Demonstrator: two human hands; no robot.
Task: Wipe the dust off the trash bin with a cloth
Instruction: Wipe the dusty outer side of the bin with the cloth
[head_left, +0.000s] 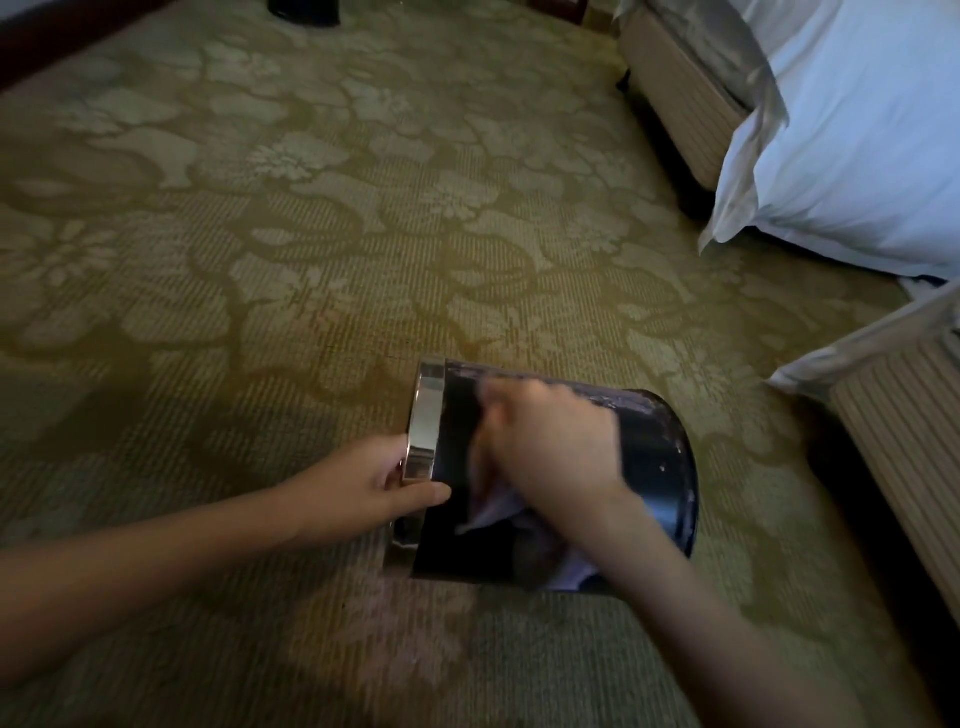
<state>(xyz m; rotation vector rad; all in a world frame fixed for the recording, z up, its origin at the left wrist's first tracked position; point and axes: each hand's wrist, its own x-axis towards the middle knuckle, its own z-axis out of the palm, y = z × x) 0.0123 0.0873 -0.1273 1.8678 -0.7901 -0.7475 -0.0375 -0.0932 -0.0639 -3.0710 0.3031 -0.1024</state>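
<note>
A glossy black trash bin (660, 457) with a shiny metal rim lies on its side on the carpet, its rim facing left. My left hand (363, 480) grips the metal rim at its near edge, thumb over the black wall. My right hand (550, 441) is blurred and holds a pale lavender cloth (498, 512) against the bin's upper side. Part of the cloth hangs out below my wrist; the rest is hidden under the hand.
Green-gold floral carpet (311, 234) covers the floor. A bed with white bedding (857, 130) stands at the right, and a striped bed base (898, 441) is close beside the bin's bottom end. A dark object (304, 10) stands at the far top edge.
</note>
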